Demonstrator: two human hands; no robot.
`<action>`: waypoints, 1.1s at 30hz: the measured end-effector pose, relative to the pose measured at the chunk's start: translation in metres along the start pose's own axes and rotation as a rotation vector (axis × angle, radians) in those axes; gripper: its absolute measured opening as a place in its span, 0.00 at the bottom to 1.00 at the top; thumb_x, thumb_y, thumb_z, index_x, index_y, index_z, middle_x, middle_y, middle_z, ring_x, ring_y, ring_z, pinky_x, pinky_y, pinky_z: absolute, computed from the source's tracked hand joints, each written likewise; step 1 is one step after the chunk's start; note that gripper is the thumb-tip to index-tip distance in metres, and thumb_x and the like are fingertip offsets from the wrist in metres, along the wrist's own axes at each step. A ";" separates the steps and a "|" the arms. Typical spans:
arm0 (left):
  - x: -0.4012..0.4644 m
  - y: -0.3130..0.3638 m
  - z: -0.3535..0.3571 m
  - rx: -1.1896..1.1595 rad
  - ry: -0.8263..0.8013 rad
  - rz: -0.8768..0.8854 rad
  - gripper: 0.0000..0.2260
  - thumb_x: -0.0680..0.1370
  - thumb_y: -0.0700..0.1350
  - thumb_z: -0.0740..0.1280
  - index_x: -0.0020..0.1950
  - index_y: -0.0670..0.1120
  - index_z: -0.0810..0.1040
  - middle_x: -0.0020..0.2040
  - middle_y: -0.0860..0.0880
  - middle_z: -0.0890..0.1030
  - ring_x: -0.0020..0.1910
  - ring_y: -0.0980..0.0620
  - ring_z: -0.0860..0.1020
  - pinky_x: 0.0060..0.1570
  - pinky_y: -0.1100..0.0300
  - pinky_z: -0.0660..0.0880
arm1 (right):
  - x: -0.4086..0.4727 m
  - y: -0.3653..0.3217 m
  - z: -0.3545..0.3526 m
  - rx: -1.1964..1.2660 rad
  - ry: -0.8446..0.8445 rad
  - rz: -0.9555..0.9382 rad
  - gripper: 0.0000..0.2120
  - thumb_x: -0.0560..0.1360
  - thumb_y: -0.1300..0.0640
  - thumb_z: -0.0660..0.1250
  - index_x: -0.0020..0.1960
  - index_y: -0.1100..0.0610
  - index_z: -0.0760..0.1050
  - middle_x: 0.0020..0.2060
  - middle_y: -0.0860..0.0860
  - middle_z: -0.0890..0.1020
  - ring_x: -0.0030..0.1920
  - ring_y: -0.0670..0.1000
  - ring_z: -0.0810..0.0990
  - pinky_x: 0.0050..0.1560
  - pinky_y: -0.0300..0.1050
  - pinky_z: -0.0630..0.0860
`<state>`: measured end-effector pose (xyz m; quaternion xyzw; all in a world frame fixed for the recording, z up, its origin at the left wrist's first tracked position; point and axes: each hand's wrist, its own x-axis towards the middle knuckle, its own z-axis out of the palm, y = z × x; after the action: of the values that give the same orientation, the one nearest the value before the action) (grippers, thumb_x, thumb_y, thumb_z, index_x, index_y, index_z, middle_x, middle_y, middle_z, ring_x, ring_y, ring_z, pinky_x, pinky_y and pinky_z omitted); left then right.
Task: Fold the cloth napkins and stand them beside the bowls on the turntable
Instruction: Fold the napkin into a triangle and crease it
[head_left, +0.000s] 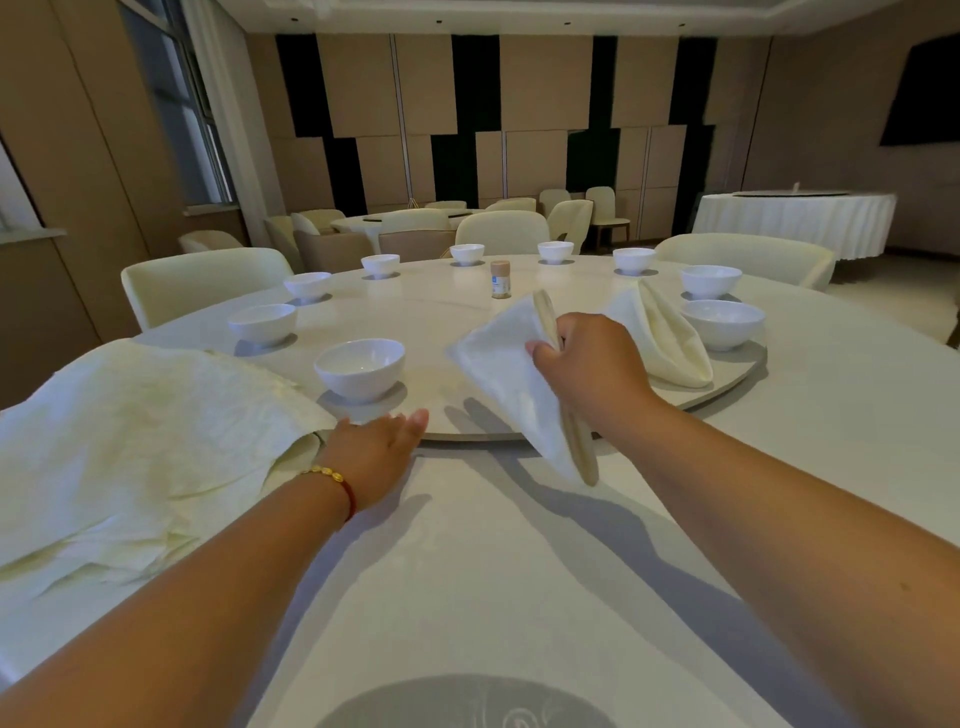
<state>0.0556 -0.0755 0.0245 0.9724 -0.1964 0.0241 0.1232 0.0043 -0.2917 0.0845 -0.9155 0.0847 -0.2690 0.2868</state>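
1. Our right hand (587, 358) has its fingers curled round a folded napkin (514, 374), pinching it near the rolled edge; the flat triangular part hangs out past our fingertips to the left, and the rolled stem runs down below our palm — we judge this grip keeps the fold from springing open while we carry it.
2. Our left hand (379, 447) lies flat with straight fingers, holding nothing; the fingertips rest on the rim of the turntable (727, 387), probably to turn or steady it so the next place comes within reach.
3. Just beyond our left fingertips stands the nearest bowl (360, 368), with no napkin beside it yet; the held napkin hovers to its right, above the turntable's near edge.
4. Behind our right knuckles a finished napkin (660, 338) already stands, leaning beside a bowl at the right (723, 322) — so one place looks done.
5. Left of our left wrist a pile of unfolded napkins (140, 441) sits on the tablecloth, close enough to draw from; more bowls ring the turntable, and a small jar (501, 279) stands beyond our fingers near its middle.
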 end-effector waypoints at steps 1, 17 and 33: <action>0.004 0.000 0.004 0.058 -0.006 0.018 0.30 0.81 0.57 0.36 0.71 0.47 0.67 0.65 0.45 0.74 0.67 0.45 0.69 0.71 0.50 0.55 | 0.008 -0.002 0.007 -0.006 -0.003 0.012 0.19 0.79 0.51 0.62 0.32 0.54 0.62 0.29 0.48 0.67 0.30 0.47 0.66 0.29 0.41 0.58; 0.018 0.015 0.021 0.155 0.115 0.211 0.28 0.82 0.56 0.39 0.54 0.48 0.76 0.53 0.48 0.80 0.61 0.50 0.74 0.73 0.53 0.54 | 0.092 -0.018 0.083 -0.246 -0.022 0.157 0.11 0.81 0.58 0.60 0.59 0.62 0.74 0.54 0.57 0.80 0.54 0.56 0.80 0.45 0.42 0.70; 0.068 0.059 0.027 -0.944 0.087 0.162 0.30 0.76 0.69 0.49 0.73 0.56 0.63 0.69 0.55 0.69 0.70 0.51 0.66 0.71 0.46 0.64 | 0.043 0.038 0.082 -0.111 -0.035 0.129 0.35 0.76 0.34 0.58 0.72 0.56 0.56 0.51 0.55 0.81 0.49 0.57 0.81 0.47 0.51 0.79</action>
<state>0.0953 -0.1607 0.0180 0.7898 -0.2558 -0.0176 0.5572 0.0849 -0.2969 0.0260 -0.9272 0.1532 -0.2286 0.2539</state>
